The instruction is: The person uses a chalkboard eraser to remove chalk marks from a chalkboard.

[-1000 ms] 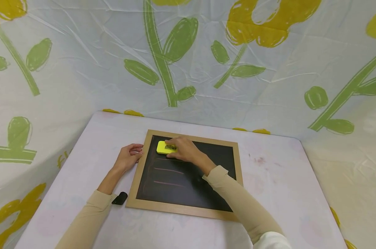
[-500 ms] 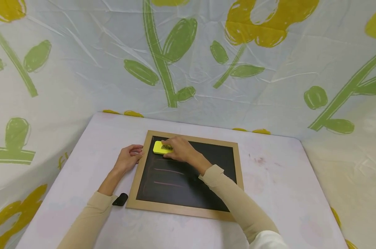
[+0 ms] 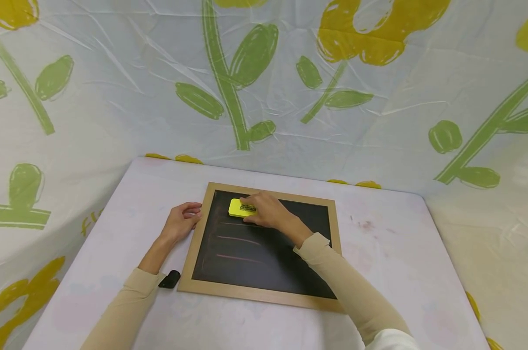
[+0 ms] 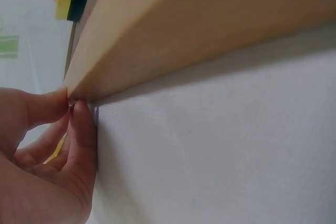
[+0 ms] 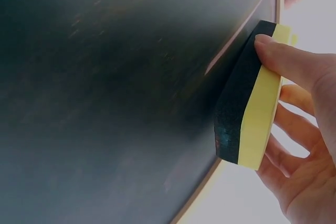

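Observation:
My right hand (image 3: 268,210) grips a yellow chalkboard eraser (image 3: 239,208) by its edges, thumb on one side and fingers on the other. The eraser's dark felt (image 5: 244,93) faces the chalkboard (image 3: 246,272), near its upper left. Below it, several faint pink chalk lines (image 3: 238,238) run across the black surface. My left hand (image 3: 180,223) rests against the left side of the wooden frame (image 4: 136,40), fingers loosely bent. In the left wrist view, its thumb and fingertip touch the frame's edge.
A small black object (image 3: 170,279) lies on the table by the frame's lower left corner, close to the left cuff. The pale table (image 3: 390,272) has reddish smudges (image 3: 367,224) right of the board. Flower-printed cloth (image 3: 281,136) hangs around the table.
The right hand has slid the eraser a little left along the top of the board, then back to the right. The left hand has stayed at the frame.

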The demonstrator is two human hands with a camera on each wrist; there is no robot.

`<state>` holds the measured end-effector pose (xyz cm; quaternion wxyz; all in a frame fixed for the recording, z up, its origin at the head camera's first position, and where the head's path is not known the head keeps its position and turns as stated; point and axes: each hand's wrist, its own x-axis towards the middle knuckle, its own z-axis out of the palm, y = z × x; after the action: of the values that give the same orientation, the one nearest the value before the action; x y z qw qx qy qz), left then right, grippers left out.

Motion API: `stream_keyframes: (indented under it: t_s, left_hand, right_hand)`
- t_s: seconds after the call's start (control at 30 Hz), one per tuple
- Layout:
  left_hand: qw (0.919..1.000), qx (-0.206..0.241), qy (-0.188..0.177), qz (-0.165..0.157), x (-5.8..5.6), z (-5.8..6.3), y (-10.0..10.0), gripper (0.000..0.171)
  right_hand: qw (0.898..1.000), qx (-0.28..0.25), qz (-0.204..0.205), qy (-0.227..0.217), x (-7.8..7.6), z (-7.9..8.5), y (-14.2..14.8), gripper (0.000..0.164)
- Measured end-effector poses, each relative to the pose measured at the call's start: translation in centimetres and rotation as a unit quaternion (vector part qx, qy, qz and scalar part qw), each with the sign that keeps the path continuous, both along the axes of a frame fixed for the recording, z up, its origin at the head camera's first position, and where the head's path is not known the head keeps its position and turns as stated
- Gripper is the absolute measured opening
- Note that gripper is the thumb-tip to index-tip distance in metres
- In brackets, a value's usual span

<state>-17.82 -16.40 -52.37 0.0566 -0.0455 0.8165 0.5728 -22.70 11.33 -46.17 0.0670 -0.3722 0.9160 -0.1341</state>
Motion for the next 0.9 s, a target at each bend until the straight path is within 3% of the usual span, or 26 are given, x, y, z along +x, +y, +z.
stream_keyframes:
  t_s: [0.9]
  left_hand:
    - [1.0, 0.0, -0.004, -0.001, -0.1, 0.3, 0.0, 0.035]
  right_hand:
    - [0.999, -0.01, -0.044, -0.013, 1.1, 0.3, 6.3, 0.063]
